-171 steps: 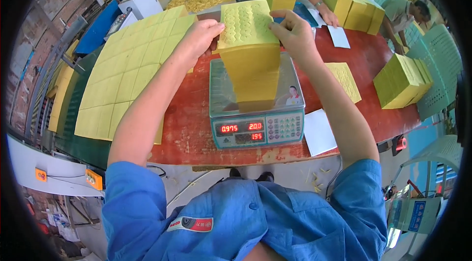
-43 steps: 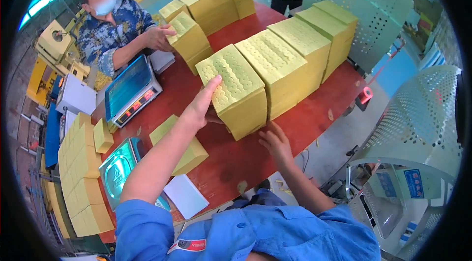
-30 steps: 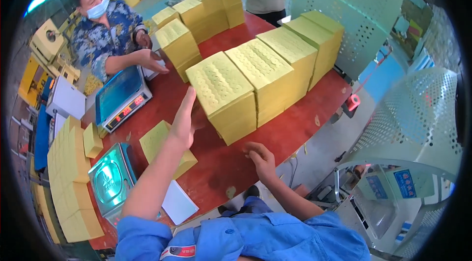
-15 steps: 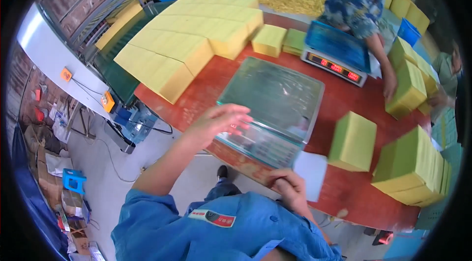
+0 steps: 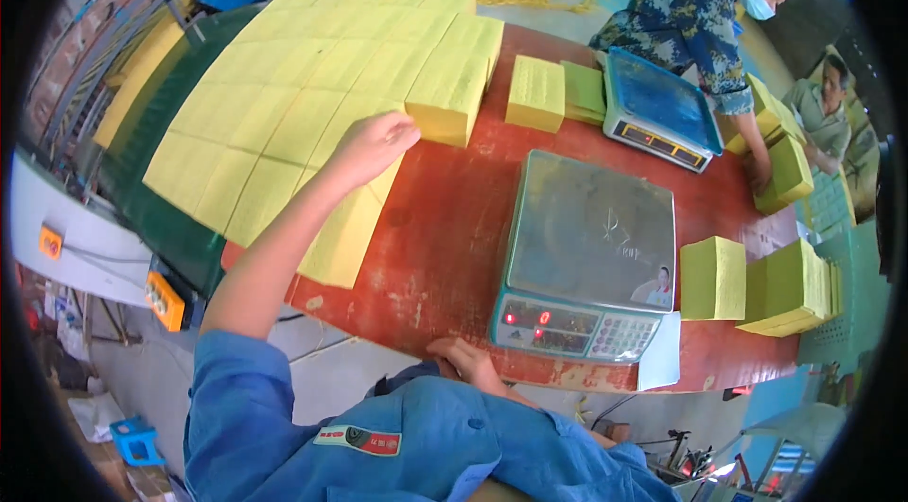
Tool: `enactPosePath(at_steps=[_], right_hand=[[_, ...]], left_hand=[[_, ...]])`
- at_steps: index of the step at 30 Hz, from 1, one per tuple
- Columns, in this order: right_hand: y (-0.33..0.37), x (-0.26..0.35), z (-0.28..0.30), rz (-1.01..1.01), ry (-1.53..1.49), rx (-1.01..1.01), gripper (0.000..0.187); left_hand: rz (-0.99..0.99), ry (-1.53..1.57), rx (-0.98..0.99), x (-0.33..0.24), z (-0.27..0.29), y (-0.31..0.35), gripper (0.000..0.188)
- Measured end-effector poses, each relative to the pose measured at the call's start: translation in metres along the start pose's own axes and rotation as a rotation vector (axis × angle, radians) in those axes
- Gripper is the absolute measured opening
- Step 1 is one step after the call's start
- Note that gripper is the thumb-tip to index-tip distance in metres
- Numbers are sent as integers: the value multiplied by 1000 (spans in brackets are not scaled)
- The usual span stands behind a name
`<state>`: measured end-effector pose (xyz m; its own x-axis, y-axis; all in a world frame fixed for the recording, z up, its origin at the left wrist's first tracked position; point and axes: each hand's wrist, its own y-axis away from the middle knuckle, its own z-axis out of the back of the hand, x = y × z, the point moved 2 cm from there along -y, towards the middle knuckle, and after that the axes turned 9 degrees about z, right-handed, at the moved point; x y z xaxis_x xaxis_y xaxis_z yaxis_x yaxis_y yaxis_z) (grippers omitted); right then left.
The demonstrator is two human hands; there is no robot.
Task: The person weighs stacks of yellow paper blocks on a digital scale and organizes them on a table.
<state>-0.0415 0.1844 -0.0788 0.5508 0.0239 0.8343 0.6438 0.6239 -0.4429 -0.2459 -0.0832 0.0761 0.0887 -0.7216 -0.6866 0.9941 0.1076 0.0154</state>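
My left hand (image 5: 371, 146) reaches out over a wide spread of yellow paper stacks (image 5: 312, 76) at the left of the red table (image 5: 445, 246), its fingers loosely curled above a stack and holding nothing I can see. My right hand (image 5: 461, 360) rests on the table's near edge, close to my body, just left of the digital scale (image 5: 586, 256). The scale's steel pan is bare. One separate yellow stack (image 5: 536, 92) lies beyond the scale.
A person in a patterned jacket works at a second scale (image 5: 659, 109) at the far side, hands on yellow stacks (image 5: 785, 166). More stacks (image 5: 757, 280) sit right of my scale. A white slip (image 5: 659, 365) lies at the near edge. Another person sits far right.
My view has swung from the stacks at the right back to the scale and the left spread. My left hand has moved from above the scale out over the left stacks.
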Motion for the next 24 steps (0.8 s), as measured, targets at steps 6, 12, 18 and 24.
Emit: enactPosePath(at_steps=[6,12,18,24], right_hand=[[15,0,-19,-21,189,-79,33],[14,-12,-17,-2,295,-6,36],[1,-9,-4,6,253,-93,33],[12,-4,-19,17,234,-79,29]], left_hand=[[-318,-416,-309,26,-48,-174,53],[-144,-266,-316,56,-91,-222,55],[-249,-683,-289,37,-93,-224,54],[-239,-641,-236,47,-106,-203,58]])
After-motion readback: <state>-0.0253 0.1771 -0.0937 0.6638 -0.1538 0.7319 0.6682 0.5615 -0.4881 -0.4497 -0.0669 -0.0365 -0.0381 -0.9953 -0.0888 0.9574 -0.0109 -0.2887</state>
